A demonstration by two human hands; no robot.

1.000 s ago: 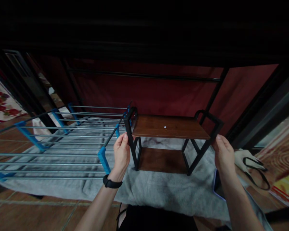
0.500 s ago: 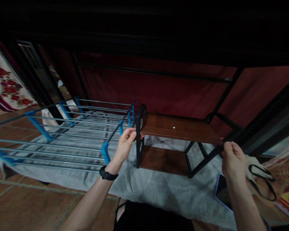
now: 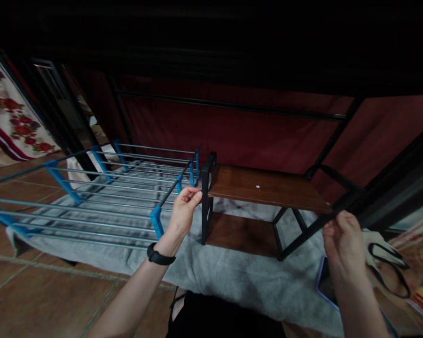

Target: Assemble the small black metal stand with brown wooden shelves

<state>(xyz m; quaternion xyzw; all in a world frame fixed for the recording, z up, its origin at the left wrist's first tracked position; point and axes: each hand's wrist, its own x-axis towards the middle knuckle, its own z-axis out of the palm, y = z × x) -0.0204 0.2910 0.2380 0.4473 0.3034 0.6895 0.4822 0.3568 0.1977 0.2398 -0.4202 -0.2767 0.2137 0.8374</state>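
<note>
Terracotta floor under a grey towel (image 3: 232, 277) carries the small shelf (image 3: 264, 188). Left of it, the left hand (image 3: 183, 213) pinches its frame; right of it, the right hand (image 3: 343, 239) grips another. Loosely held, it might tip.

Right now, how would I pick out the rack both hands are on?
Find the grey blanket spread over the tiled floor. On it, right of the blue-jointed wire rack, stands the two-tier shelf, the left hand and right hand at its ends. Only it has brown wooden boards in a black frame.
</note>
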